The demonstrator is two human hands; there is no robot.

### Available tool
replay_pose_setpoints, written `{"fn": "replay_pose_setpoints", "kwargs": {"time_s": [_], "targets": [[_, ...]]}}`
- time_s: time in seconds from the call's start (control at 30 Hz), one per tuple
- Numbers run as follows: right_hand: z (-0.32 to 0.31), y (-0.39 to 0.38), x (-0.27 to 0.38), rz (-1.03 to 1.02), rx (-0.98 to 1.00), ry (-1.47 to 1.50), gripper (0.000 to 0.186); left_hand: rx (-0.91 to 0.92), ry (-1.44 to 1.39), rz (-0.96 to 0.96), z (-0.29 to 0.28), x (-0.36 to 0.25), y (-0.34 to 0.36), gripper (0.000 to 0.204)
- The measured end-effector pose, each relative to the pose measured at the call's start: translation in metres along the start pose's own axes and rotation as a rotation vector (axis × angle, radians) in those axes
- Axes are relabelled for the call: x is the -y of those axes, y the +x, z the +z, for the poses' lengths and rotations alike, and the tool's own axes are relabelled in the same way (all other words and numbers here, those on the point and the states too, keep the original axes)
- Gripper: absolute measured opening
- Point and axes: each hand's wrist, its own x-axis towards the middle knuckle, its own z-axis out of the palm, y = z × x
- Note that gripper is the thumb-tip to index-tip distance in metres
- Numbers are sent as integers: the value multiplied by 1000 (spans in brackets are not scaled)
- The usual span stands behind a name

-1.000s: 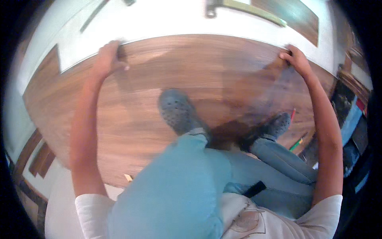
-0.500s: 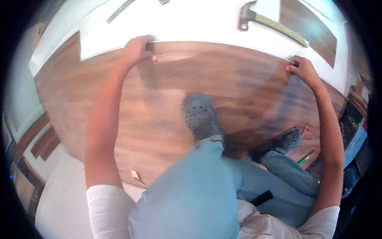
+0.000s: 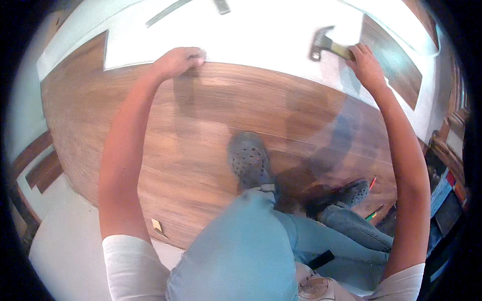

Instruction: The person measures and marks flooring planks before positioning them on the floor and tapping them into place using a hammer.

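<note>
My right hand [image 3: 367,65] is closed round the handle of a claw hammer [image 3: 326,45] over the white underlay [image 3: 261,37]. The hammer's dark head points left and is slightly blurred; my fingers cover much of the handle. At the far edge of the brown wood-look floor planks [image 3: 226,95], my left hand [image 3: 179,62] has its fingers curled and pressed together. Whatever lies between those fingertips, if anything, is too blurred to make out. Between my arms, my grey perforated clogs [image 3: 248,156] rest on the planks.
A separate plank [image 3: 392,60] lies on the underlay at the far right. Two dark metal strips [image 3: 168,12] lie at the far side. Near my right foot are a red pencil [image 3: 372,182] and a green-handled tool [image 3: 374,214]. A small yellowish piece [image 3: 157,227] sits near left.
My right hand has left the plank edge, moved farther away and taken hold of the hammer. My left hand stays by the plank edge, its fingers now drawn together. The view has shifted slightly.
</note>
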Motion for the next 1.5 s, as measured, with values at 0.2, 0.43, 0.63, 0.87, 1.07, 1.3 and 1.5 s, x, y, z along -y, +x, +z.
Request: {"fn": "replay_pose_setpoints", "kwargs": {"time_s": [0.2,0.43,0.63,0.87,1.07,1.3,1.5], "targets": [[-34,23,25,122,311,123,28,57,-251,-92,-11,10,6,63],[-40,56,76,-51,316,149,32,-85,231,174,14,0,-12,83],[-35,86,133,-210,362,129,33,-118,189,163,13,-11,-19,73],[-31,100,152,-432,335,87,39,-156,147,214,18,2,-17,59],[-36,112,160,-205,236,81,40,-265,203,238,24,1,-21,51],[-29,102,162,-392,270,10,31,-259,216,229,24,3,-21,58],[-28,92,157,-358,337,81,30,-244,218,228,30,9,-14,59]]}}
